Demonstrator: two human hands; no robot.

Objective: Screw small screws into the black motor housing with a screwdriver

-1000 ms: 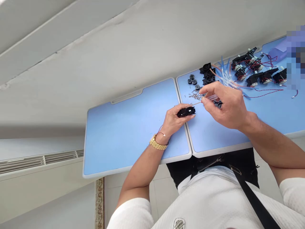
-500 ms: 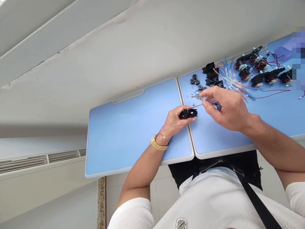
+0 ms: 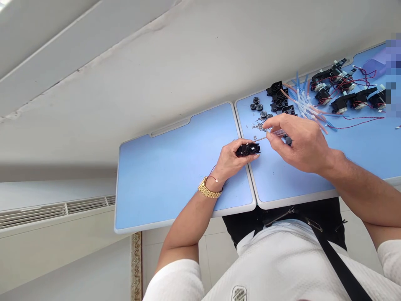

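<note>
My left hand is closed around a small black plastic housing with a white part in its round opening. A thin red wire with a white plug hangs by that wrist, above a gold watch. My right hand pinches a screwdriver with a thin shaft and a clear handle, mostly hidden in the palm. The shaft's tip meets the housing's upper edge. Just beyond the fingers lies a pile of small screws. Several round black parts sit behind the screws.
Black housings stand in a row at the back. Right of them is a bundle of blue, white and orange strips. Black motor assemblies with red wires spread toward the right. A seam divides the two blue tabletops.
The view has shifted slightly. Both hands keep the same hold, with the screwdriver's tip still at the housing.
</note>
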